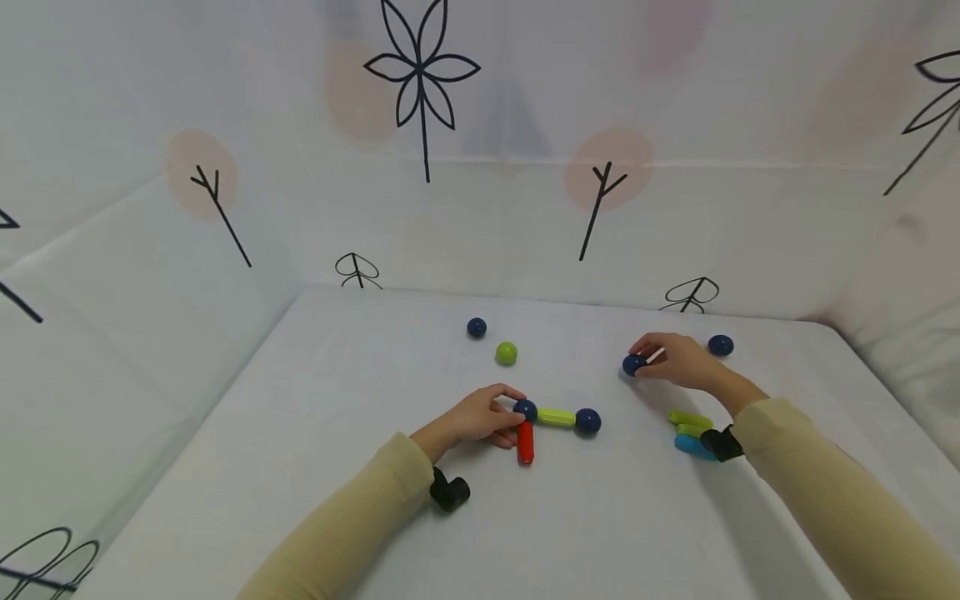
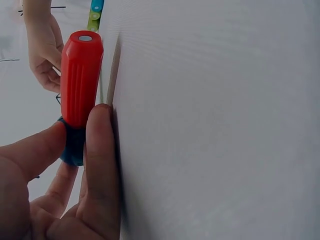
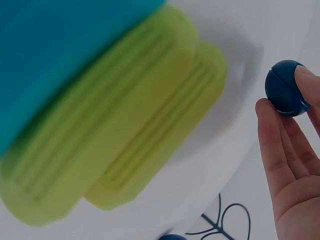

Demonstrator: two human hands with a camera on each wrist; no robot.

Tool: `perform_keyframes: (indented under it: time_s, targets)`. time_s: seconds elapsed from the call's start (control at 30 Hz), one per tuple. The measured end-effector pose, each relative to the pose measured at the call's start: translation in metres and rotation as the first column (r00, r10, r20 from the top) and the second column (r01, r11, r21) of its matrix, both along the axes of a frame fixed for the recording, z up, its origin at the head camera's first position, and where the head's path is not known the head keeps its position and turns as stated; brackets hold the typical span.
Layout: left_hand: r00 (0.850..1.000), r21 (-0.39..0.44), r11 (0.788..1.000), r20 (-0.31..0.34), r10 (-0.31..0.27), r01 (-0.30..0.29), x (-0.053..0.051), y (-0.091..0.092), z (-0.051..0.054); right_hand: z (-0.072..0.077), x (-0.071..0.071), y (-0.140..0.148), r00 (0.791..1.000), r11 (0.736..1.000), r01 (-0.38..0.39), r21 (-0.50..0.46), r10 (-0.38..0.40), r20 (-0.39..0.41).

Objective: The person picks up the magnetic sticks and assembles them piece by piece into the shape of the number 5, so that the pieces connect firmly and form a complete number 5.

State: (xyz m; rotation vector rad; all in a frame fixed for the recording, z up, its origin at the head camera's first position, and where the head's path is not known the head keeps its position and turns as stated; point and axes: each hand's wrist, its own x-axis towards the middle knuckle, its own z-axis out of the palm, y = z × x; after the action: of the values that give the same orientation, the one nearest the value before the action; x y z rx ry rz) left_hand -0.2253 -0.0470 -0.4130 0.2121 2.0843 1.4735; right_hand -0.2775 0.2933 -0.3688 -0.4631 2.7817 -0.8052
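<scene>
My left hand (image 1: 483,414) pinches a dark blue ball (image 1: 526,410) between thumb and fingers. From that ball a red stick (image 1: 526,443) points toward me, and a yellow-green stick (image 1: 556,417) runs right to another dark blue ball (image 1: 588,422). In the left wrist view the red stick (image 2: 80,80) rises from the ball (image 2: 74,145) held by the left hand (image 2: 75,185). Farther right, my right hand (image 1: 678,362) grips a separate dark blue ball (image 1: 633,365). The right wrist view shows this ball (image 3: 286,88) between the thumb and fingers of the right hand (image 3: 295,150).
Two yellow-green sticks (image 1: 690,419) and a light blue stick (image 1: 693,447) lie beside the right wrist. A dark blue ball (image 1: 476,327) and a green ball (image 1: 506,353) are toward the back; another dark blue ball (image 1: 721,346) is behind the right hand.
</scene>
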Motion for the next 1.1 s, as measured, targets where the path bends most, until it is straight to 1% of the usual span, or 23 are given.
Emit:
perform_keyframes:
  time_s: [0.1,0.2,0.33,0.47,0.57,0.73,0.87,1.1]
  targets:
    - [1.0,-0.003,1.0,-0.003,0.005,-0.005,0.0,-0.001,0.001,-0.001,0.006,-0.004,0.999,0.999,-0.031,-0.032,0.031,-0.014]
    - [1.0,0.0,1.0,-0.011,0.01,-0.01,0.001,-0.001,0.002,-0.003,0.012,-0.009,0.999,0.997,-0.046,-0.06,0.045,-0.016]
    - [0.999,-0.022,1.0,-0.051,0.01,-0.011,0.0,-0.002,0.001,-0.004,0.018,-0.014,0.998,0.995,-0.057,-0.082,0.056,-0.018]
    - [0.993,-0.095,0.995,-0.117,-0.004,-0.007,-0.001,-0.002,0.001,-0.005,0.024,-0.019,0.998,0.994,-0.06,-0.093,0.058,-0.026]
    - [0.988,-0.146,0.989,-0.153,-0.017,-0.005,-0.002,-0.002,0.0,-0.004,0.029,-0.022,0.998,0.991,-0.065,-0.115,0.062,-0.03]
    - [0.985,-0.175,0.985,-0.172,-0.025,-0.006,-0.004,-0.002,-0.001,-0.001,0.037,-0.03,0.997,0.986,-0.079,-0.15,0.074,-0.039]
    - [0.984,-0.177,0.984,-0.177,-0.019,-0.013,-0.005,-0.001,-0.002,0.002,0.043,-0.037,0.997,0.982,-0.078,-0.173,0.075,-0.022]
    - [0.986,-0.155,0.988,-0.168,-0.011,-0.015,-0.006,0.0,-0.002,0.003,0.054,-0.049,0.996,0.971,-0.089,-0.222,0.092,0.0]
